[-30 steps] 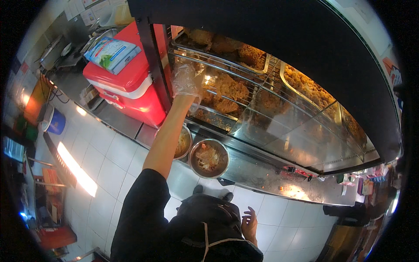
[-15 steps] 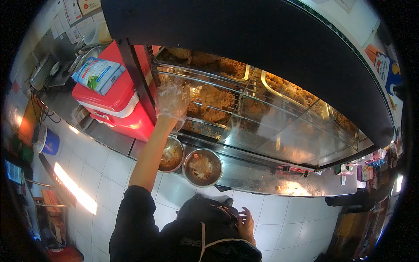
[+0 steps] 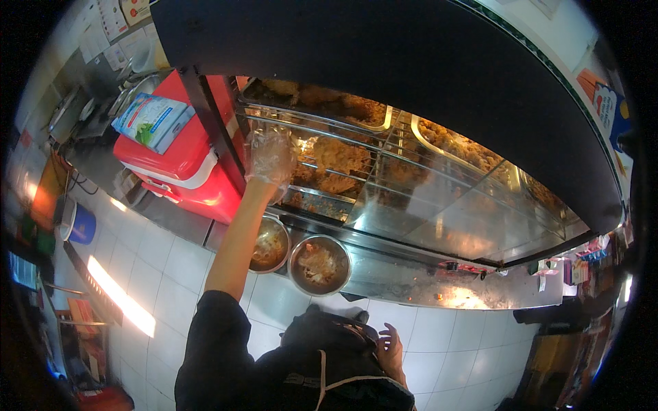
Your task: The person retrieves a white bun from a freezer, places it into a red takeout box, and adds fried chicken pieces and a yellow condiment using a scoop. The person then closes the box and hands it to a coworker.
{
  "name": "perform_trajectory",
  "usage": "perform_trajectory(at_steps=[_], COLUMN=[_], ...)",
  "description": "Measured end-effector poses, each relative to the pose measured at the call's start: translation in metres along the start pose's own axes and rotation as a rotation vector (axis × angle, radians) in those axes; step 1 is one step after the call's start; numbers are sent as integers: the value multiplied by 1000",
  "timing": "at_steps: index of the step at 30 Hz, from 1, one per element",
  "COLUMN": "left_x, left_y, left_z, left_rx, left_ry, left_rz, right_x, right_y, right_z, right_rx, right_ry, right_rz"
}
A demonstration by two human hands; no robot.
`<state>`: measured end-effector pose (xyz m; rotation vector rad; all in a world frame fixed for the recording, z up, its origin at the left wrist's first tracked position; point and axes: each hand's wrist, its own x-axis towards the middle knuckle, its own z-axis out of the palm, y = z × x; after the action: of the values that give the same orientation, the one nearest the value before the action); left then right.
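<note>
My left hand (image 3: 271, 154), in a clear plastic glove, reaches into the open left side of a heated display cabinet. It is beside pieces of golden-brown fried chicken (image 3: 341, 157) on a wire rack (image 3: 356, 177). Its fingertips are hidden by the glove and glare, so whether they grip a piece cannot be told. Bare and loosely curled with its fingers apart, my right hand (image 3: 391, 349) hangs by my waist and holds nothing. Two steel bowls, the right bowl (image 3: 320, 266) and the left bowl (image 3: 269, 244), stand below the cabinet with brown and whitish scraps inside.
Dark panelling (image 3: 384, 75) overhangs the cabinet. Metal trays of fried food, including the right tray (image 3: 456, 140), sit on its upper rack. Left of it stands a red cooler (image 3: 171, 161) with a blue-and-white packet (image 3: 154, 120) on its lid. A steel counter (image 3: 411, 277) runs along the front.
The view has shifted slightly. My left hand stays in the same part of the cabinet and the right hand still hangs by my waist; the bowls have not been moved.
</note>
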<state>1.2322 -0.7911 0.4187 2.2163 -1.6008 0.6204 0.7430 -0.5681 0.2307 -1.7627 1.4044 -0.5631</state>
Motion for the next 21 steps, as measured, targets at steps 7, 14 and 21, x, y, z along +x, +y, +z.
perform_trajectory(at_steps=[7, 14, 21], left_x=[17, 13, 13], left_y=[9, 17, 19], left_z=[13, 21, 12], left_rx=[-109, -139, -495], left_ry=[-94, 236, 137], left_rz=[65, 38, -118], right_x=[-1, 5, 9], right_y=[-3, -7, -7], right_z=[-3, 0, 8], right_rx=[2, 34, 2], right_ry=[7, 26, 47], right_rz=[-30, 23, -21])
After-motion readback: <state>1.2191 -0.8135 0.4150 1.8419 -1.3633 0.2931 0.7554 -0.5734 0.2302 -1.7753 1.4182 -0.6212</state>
